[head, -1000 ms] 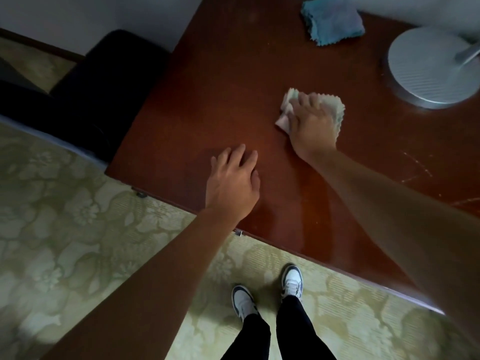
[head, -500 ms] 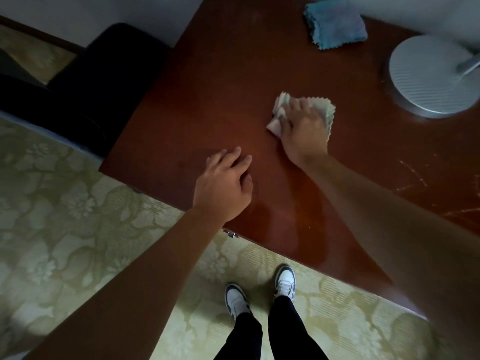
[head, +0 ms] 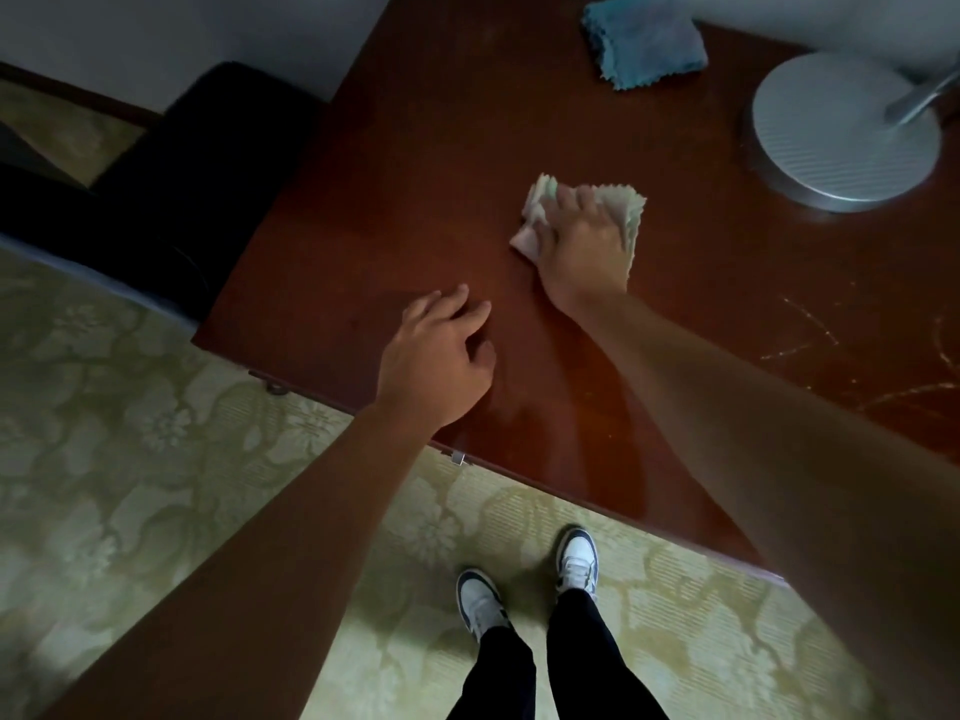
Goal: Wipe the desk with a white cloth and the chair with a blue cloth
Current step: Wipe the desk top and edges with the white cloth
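Observation:
The folded white cloth (head: 632,213) lies on the dark red-brown desk (head: 415,174), near its middle. My right hand (head: 582,246) presses flat on the cloth, fingers spread over it, and the cloth's edges show around the fingers. To the lower left, my left hand (head: 436,361) rests on the desk near its front edge with loosely curled fingers and holds nothing. The blue cloth (head: 644,44) lies folded at the back of the desk. The black chair (head: 208,163) stands at the desk's left side, dark and partly hidden by it.
A round silver lamp base (head: 841,127) with a slanted stem stands on the desk at the back right. Scratches mark the desk at the right. My two shoes (head: 524,584) stand on the patterned green carpet by the desk's front edge.
My right hand has slid the white cloth a little to the left across the desk. My left hand's fingers have curled in slightly; it stays near the front edge.

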